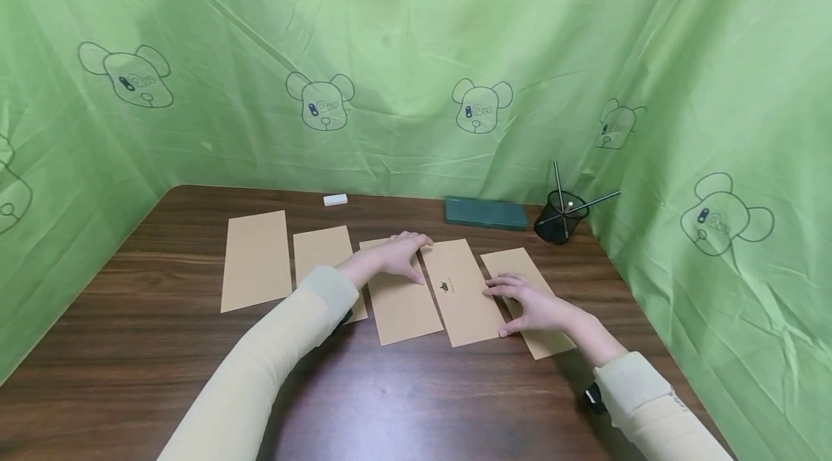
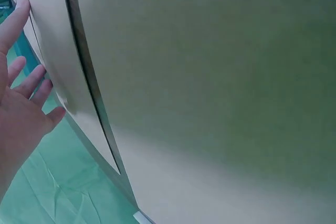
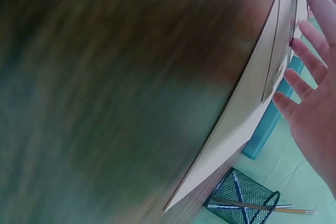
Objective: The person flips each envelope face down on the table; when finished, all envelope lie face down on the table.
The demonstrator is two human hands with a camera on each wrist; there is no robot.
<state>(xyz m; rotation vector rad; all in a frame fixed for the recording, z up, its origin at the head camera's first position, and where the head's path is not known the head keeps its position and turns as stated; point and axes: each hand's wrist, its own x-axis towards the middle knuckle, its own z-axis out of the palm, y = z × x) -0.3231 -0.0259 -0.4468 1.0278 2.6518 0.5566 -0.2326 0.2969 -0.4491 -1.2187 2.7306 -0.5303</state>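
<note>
Several flat kraft-brown rectangles, cards or thin booklets, lie in a row on the table. My left hand reaches over the middle brown rectangle, its thumb and fingertips at the left edge of a brown rectangle with a small black crown print. At that printed piece's right edge are the spread fingers and thumb of my right hand. Under the right hand lies the rightmost brown rectangle, partly hidden. Both wrist views show the left hand and right hand with fingers extended, gripping nothing.
Further left lie two more brown rectangles, one at the far left and one partly under the left forearm. Along the back stand a white eraser-like block, a dark green case and a black mesh pen cup. Green curtains enclose the table.
</note>
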